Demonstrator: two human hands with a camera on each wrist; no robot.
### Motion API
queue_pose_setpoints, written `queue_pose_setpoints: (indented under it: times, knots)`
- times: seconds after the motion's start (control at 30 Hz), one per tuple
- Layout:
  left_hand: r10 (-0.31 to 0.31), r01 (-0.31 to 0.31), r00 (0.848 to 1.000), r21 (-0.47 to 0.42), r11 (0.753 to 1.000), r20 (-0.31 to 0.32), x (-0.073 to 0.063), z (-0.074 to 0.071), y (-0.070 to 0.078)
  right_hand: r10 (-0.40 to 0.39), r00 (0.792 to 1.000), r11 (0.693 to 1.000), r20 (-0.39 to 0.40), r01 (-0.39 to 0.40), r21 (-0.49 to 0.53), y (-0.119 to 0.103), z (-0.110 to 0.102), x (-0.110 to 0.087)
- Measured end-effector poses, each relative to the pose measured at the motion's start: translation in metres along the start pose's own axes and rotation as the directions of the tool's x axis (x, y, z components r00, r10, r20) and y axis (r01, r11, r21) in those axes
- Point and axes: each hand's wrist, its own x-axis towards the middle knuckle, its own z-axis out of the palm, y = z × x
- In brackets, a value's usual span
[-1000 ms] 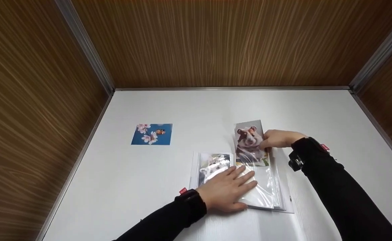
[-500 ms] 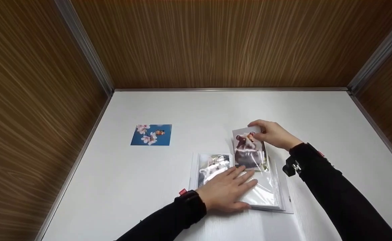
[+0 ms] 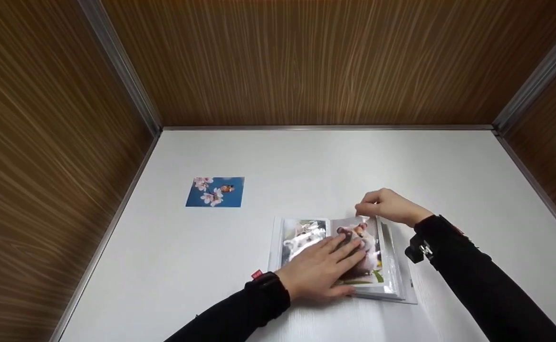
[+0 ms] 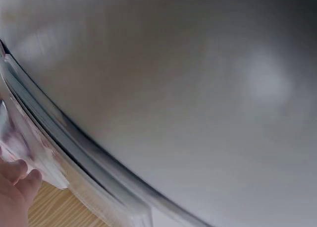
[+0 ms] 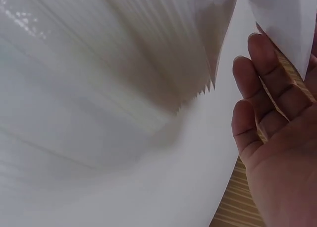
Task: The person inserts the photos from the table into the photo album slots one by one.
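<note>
A photo album [image 3: 394, 289] with clear sleeves lies spread on the white table. My left hand [image 3: 321, 268] rests over the two pages, fingers extended, covering part of a hamster photo [image 3: 370, 261] on the right page. That photo sits almost fully inside the sleeve. At its top edge, my right hand [image 3: 392, 206] pinches it with bent fingers. The right wrist view has the same right hand [image 5: 287, 133] beside the pale page sheets [image 5: 158, 63], a white corner at its fingers. On the left page, a photo of a whitish animal [image 3: 301, 237] shows under glare.
A blue photo with pink blossoms and a small bird [image 3: 216, 192] lies on the table [image 3: 202, 256] to the left. Wood-grain panels [image 3: 306, 61] rise behind and at both sides. The album's stacked page edges [image 4: 84, 152] curve across the left wrist view.
The hamster photo has slid down toward me into the right page's sleeve. My right hand shifted to its top edge, then came down with it. My left hand stays on the album.
</note>
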Motion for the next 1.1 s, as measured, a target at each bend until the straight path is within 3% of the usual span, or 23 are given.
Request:
queue_pose_setpoints:
  times: [0.23,0.43,0.5,0.7,0.77,0.93,1.03,1.1]
  knots:
    - [0.050,-0.046,0.996,0.057,0.997,-0.072,0.000,-0.003,0.003,-0.005,0.999,0.997,0.033,0.003,0.072,-0.003,-0.001,-0.005]
    - [0.173,-0.154,0.977,0.144,0.977,-0.126,0.003,-0.010,0.002,-0.034,0.998,0.982,0.044,0.025,0.188,-0.003,-0.003,-0.006]
    - [0.213,-0.189,0.968,0.172,0.967,-0.133,0.004,-0.014,0.002,-0.050,0.997,0.965,0.051,0.035,0.260,-0.005,-0.003,-0.006]
    - [0.279,-0.234,0.944,0.235,0.943,-0.178,-0.001,-0.029,-0.004,-0.134,0.986,0.874,0.095,0.073,0.481,-0.011,-0.001,-0.006]
    - [0.305,-0.239,0.930,0.292,0.926,-0.207,-0.005,-0.036,-0.010,-0.149,0.984,0.864,0.103,0.079,0.498,-0.011,0.000,-0.006]
    - [0.357,-0.220,0.888,0.412,0.884,-0.292,-0.021,-0.051,-0.028,-0.125,0.987,0.874,0.103,0.060,0.482,-0.007,0.000,-0.006]
    - [0.349,-0.193,0.877,0.423,0.885,-0.330,-0.035,-0.052,-0.039,-0.109,0.988,0.876,0.105,0.045,0.481,-0.004,0.001,-0.007]
    - [0.333,-0.178,0.881,0.415,0.892,-0.337,-0.046,-0.048,-0.045,-0.104,0.989,0.873,0.107,0.040,0.486,-0.002,0.001,-0.007]
